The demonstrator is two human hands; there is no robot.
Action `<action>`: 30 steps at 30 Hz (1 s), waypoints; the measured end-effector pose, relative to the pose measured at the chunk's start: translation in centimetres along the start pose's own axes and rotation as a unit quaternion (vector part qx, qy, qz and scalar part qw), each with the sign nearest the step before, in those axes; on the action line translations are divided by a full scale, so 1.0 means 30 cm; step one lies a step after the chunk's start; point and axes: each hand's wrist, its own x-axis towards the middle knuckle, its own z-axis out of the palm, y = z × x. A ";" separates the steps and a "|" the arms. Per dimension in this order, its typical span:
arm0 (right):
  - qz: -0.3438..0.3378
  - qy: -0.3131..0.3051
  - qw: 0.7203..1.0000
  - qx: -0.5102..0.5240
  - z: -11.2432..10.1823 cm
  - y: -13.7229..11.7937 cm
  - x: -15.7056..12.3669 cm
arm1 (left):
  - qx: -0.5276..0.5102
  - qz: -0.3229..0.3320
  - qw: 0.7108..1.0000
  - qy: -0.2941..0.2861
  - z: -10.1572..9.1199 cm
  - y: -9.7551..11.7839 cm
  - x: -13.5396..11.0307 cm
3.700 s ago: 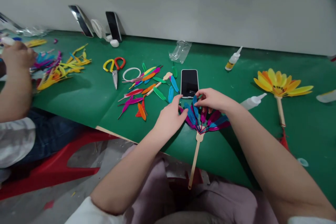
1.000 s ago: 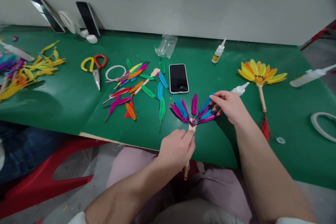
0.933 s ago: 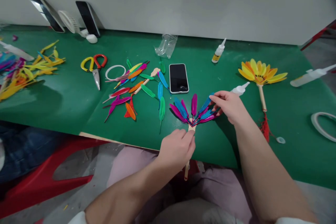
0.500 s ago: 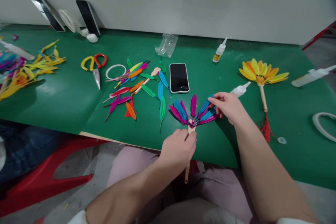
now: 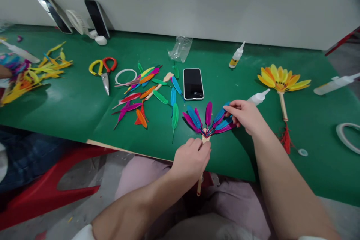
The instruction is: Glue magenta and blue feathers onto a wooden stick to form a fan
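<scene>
My left hand (image 5: 192, 158) is closed round a wooden fan handle (image 5: 199, 186) at the table's front edge, its lower end sticking out over my lap. From the top of the handle, magenta feathers (image 5: 208, 113) and blue feathers (image 5: 194, 116) spread out like a fan. My right hand (image 5: 242, 115) pinches a blue feather (image 5: 221, 114) on the fan's right side between thumb and fingertips. Just behind that hand lies a white glue bottle (image 5: 257, 98). A black-screened phone (image 5: 193, 84) rests flat beyond the fan.
Loose coloured feathers (image 5: 160, 96) lie left of the phone, near scissors (image 5: 104, 77) and a white ring (image 5: 125, 76). A yellow feather fan (image 5: 282, 82) lies at right, with glue bottles (image 5: 237, 55) and a tape roll (image 5: 348, 137) around. Another person's hand (image 5: 5, 72) shows at far left.
My hands keep their hold on the handle and the blue feather, with hardly any movement. Another person's hand has come in at the far left edge. The view has shifted slightly.
</scene>
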 end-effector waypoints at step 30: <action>-0.407 0.288 0.837 -0.227 0.134 -0.092 -0.363 | -0.791 -0.235 0.564 -0.025 -0.136 0.028 0.089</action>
